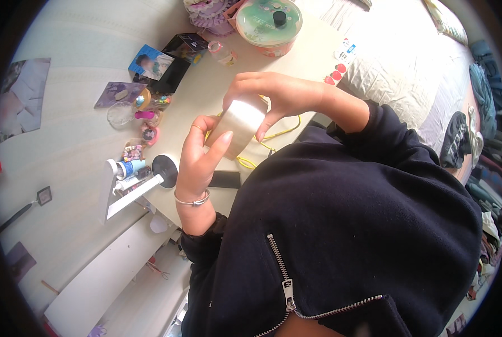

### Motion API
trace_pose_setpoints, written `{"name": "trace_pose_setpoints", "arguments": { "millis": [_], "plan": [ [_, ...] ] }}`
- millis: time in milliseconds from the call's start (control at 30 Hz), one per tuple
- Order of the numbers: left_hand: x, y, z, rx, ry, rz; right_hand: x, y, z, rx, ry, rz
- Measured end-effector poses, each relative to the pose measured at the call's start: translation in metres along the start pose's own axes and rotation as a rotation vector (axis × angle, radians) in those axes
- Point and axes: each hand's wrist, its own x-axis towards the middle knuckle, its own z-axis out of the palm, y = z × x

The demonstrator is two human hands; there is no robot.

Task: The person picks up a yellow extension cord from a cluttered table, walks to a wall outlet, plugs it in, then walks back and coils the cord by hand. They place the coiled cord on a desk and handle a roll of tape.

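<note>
Both of my hands hold a shiny, pale beige, box-shaped object [238,126] above the desk, tilted; what it is I cannot make out. My left hand [197,147], with a silver bracelet [193,200] at the wrist, grips its lower left side, thumb across the near face. Over the top and right side curl the fingers of my right hand [276,94], its thumb pointing down along the edge. A yellow cord [284,133] loops behind and below the object. Close under my left hand lies a dark flat phone-like slab [225,179].
At the desk's [312,53] far end stands a round green-lidded tub [269,25], with a small pink-capped bottle [221,52] nearer. Along the left edge are a white-framed stand with a round black base [165,170], photo cards [150,62] and small trinkets. A bed [397,62] adjoins on the right.
</note>
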Motion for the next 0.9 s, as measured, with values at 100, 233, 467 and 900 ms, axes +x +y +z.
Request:
{"name": "trace_pose_setpoints", "arguments": {
  "millis": [100, 233, 467, 900],
  "plan": [
    [0.002, 0.001, 0.004, 0.000, -0.007, -0.003, 0.002, -0.005, 0.000, -0.022, -0.021, 0.023],
    [0.004, 0.001, 0.005, 0.034, -0.012, -0.029, 0.004, -0.011, 0.002, -0.027, -0.049, 0.077],
    [0.013, -0.014, 0.007, 0.148, 0.058, 0.042, 0.007, -0.018, 0.004, -0.146, -0.078, 0.030],
    [0.008, -0.012, 0.012, -0.182, 0.271, 0.334, -0.001, -0.015, 0.009, 0.149, 0.398, 0.383]
  ]
}}
